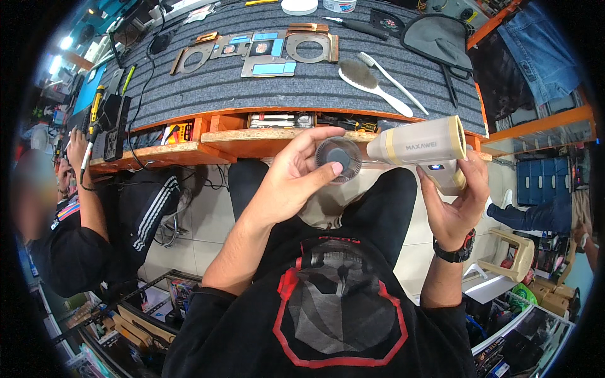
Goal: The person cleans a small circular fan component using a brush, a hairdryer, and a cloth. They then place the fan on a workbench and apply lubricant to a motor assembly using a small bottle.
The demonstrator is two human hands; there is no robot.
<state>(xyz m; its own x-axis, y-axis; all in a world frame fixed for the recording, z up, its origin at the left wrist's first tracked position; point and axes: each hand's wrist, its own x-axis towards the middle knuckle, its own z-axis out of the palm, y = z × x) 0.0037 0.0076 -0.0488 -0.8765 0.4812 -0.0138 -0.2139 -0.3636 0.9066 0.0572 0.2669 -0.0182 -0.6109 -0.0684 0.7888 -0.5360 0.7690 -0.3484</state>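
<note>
Between the thumb and fingers of my left hand (pixel 287 179) is a round fan wheel (pixel 338 160) with a dark hub and thin blades around its rim. My right hand (pixel 459 205) grips the handle of a beige handheld air blower (pixel 419 142), which has a small lit display. Its narrow end points left at the fan wheel, a short gap away. Beyond my hands, a copper and grey heatsink plate (pixel 258 49) with blue pads lies on the ribbed grey mat (pixel 214 94). A white-handled bristle brush (pixel 372 85) and a white toothbrush (pixel 394 82) rest to its right.
An open drawer (pixel 283 121) under the bench edge holds tools. A black cable (pixel 151 82) runs across the mat's left side. At the left a co-worker's hand (pixel 77 151) holds a pen-like tool. A grey cloth-covered item (pixel 436 43) sits at the back right.
</note>
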